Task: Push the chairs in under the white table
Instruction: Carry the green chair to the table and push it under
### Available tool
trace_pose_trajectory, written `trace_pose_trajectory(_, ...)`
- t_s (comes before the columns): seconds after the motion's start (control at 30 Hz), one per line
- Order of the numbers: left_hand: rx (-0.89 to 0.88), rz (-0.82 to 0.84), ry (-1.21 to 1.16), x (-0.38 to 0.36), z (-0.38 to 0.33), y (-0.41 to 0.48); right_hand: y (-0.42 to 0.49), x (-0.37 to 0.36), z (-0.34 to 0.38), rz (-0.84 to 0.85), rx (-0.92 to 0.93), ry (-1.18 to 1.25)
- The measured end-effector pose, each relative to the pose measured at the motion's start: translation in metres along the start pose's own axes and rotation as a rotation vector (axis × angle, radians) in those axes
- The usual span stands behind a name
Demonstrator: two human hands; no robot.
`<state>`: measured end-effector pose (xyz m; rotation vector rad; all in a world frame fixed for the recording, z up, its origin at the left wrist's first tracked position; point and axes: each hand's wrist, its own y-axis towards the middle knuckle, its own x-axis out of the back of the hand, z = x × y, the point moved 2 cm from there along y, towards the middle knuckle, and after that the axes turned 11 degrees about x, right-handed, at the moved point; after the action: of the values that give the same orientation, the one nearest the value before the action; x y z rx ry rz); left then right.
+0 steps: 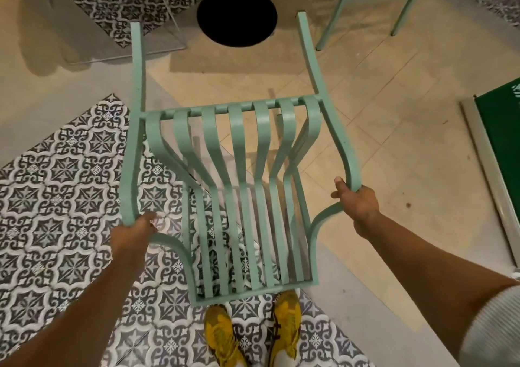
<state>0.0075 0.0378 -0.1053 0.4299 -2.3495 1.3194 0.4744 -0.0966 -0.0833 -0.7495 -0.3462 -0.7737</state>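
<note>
A mint-green metal chair with curved slats fills the middle of the view, lifted and tilted, its two legs pointing away toward the black round table base. My left hand grips the chair's left side rail at its lower bend. My right hand grips the right side rail at the matching bend. The white tabletop itself is not visible; only its dark pedestal and base show at the top.
Legs of another mint-green chair stand at the upper right. A green panel with a metal frame lies on the floor at the right. My yellow shoes are below the chair on patterned tiles.
</note>
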Motion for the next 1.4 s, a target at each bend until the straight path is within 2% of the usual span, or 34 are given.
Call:
trace_pose_trajectory(0.37, -0.106, -0.048, -0.056, 0.062, -0.110, -0.066, -0.036, 0.050, 0.113, -0.050, 0.123, -0.203)
trace_pose_trajectory(0.57, -0.102, -0.110, 0.057, 0.084, -0.154, -0.098, -0.068, 0.071, 0.161, -0.142, 0.155, -0.287)
trace_pose_trajectory(0.77, -0.066, -0.191, 0.223, 0.083, -0.180, -0.099, -0.104, 0.076, 0.147, -0.116, 0.215, -0.087)
trace_pose_trajectory(0.9, -0.082, -0.213, 0.268, 0.082, -0.196, -0.093, -0.129, 0.061, 0.091, -0.030, 0.045, -0.046)
trace_pose_trajectory(1.03, -0.129, -0.240, 0.251, 0.084, -0.202, -0.082, -0.120, 0.040, 0.074, -0.061, -0.132, 0.000)
trace_pose_trajectory(1.1, -0.155, -0.210, 0.182, 0.085, -0.202, -0.077, -0.116, 0.032, 0.078, -0.105, -0.165, 0.014)
trace_pose_trajectory(1.23, -0.278, -0.038, 0.032, 0.085, -0.188, -0.073, -0.106, 0.029, 0.090, -0.143, -0.190, -0.013)
trace_pose_trajectory(1.3, -0.263, 0.080, 0.067, 0.085, -0.160, -0.073, -0.099, 0.030, 0.099, -0.128, -0.187, -0.026)
trace_pose_trajectory(1.4, -0.222, 0.102, 0.237, 0.089, -0.101, -0.065, -0.087, 0.034, 0.109, -0.139, -0.178, -0.043)
